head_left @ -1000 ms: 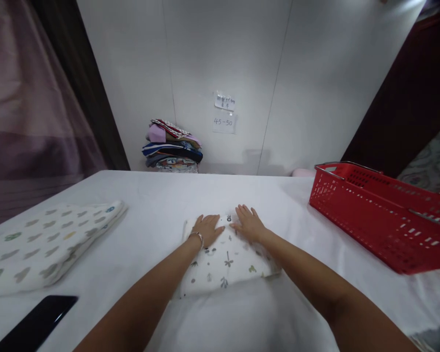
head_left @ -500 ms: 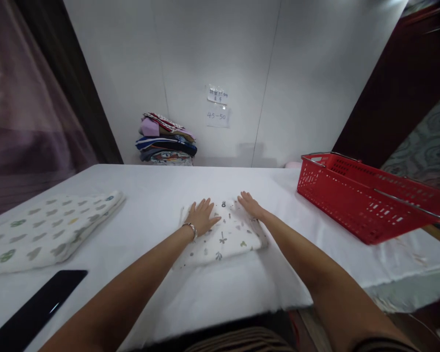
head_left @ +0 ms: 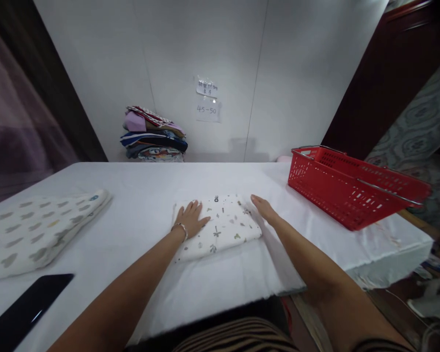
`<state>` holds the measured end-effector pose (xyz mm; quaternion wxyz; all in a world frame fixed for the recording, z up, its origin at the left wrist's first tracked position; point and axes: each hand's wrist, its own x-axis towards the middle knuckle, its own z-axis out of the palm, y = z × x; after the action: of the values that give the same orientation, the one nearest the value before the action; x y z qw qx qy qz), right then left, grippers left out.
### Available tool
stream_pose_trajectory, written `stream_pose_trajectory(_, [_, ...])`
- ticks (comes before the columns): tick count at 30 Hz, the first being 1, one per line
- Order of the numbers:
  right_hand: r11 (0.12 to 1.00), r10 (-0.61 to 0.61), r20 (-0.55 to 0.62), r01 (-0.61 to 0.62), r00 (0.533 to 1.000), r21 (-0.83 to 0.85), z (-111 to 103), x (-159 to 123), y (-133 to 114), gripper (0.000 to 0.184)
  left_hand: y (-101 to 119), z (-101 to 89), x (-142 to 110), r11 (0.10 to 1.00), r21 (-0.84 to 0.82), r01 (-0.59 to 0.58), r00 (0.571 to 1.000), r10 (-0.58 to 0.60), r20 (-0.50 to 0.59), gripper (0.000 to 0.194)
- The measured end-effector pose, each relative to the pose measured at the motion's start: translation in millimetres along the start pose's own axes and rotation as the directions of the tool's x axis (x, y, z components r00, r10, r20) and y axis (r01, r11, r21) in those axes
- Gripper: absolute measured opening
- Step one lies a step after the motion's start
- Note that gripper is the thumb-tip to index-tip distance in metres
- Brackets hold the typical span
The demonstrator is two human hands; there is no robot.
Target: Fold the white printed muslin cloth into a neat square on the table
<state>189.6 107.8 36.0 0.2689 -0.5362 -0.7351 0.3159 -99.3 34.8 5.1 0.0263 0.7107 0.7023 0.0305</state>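
Note:
A folded white cloth with small grey and green prints lies in front of me on the white-covered table. My left hand rests flat on the cloth's left part, its fingers spread. Just off the cloth's right edge is my right hand, fingers stretched out and held together, thumb side up, with nothing in it. Whether it touches the cloth's edge or the table I cannot tell.
Another folded white cloth with grey cloud shapes lies at the left, near a black phone-like slab. A red plastic basket stands at the right. Stacked folded fabrics sit against the back wall, left of paper signs.
My right hand has moved off the cloth to its right side and turned more on edge. My left hand stays flat on the cloth. The view has shifted slightly right.

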Motion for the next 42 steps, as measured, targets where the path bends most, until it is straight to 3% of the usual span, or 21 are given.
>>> stream_pose_trajectory(2, [0.999, 0.031, -0.048, -0.029, 0.998, 0.03, -9, -18, 5, 0.048, 0, -0.5, -1, 1.0, 0.002, 0.002, 1.0, -0.002, 0.006, 0.08])
stream_pose_trajectory(6, [0.999, 0.026, -0.033, -0.025, 0.999, 0.036, -9, -67, 13, 0.027, 0, -0.4, -1, 1.0, 0.003, -0.001, 1.0, 0.001, 0.003, 0.08])
stream_pose_trajectory(11, [0.992, 0.058, -0.038, -0.062, 0.998, -0.114, -1, -95, 10, 0.02, 0, 0.2, 0, 1.0, 0.001, 0.0, 1.0, 0.0, 0.002, 0.08])
stream_pose_trajectory(19, [0.987, 0.124, -0.099, -0.133, 0.987, -0.09, 11, -91, 10, 0.019, -2, 2.8, 1, 1.0, -0.009, -0.001, 1.0, 0.0, -0.016, 0.079])
stream_pose_trajectory(23, [0.989, 0.137, -0.154, -0.127, 0.978, 0.076, 13, -91, 26, 0.021, -3, 3.0, 0, 1.0, -0.01, 0.007, 1.0, -0.007, -0.025, 0.079])
stream_pose_trajectory(27, [0.976, 0.151, -0.107, -0.132, 0.983, 0.173, 11, -94, 38, 0.023, -2, 2.1, -1, 1.0, -0.005, 0.006, 0.999, -0.007, -0.039, 0.078])
stream_pose_trajectory(30, [0.988, 0.127, -0.074, -0.12, 0.989, 0.093, 7, -95, 33, 0.023, -1, 0.3, -2, 1.0, -0.007, 0.007, 0.999, -0.007, -0.034, 0.077])
stream_pose_trajectory(36, [0.972, 0.08, -0.036, -0.085, 0.996, -0.219, 0, -78, 1, 0.027, 1, -1.3, -4, 1.0, -0.006, 0.011, 0.999, -0.012, -0.04, 0.075])
stream_pose_trajectory(42, [0.955, 0.135, -0.039, -0.141, 0.99, -0.263, 9, -49, -5, 0.025, -1, 0.7, -4, 1.0, -0.016, 0.004, 0.999, -0.005, -0.042, 0.078])
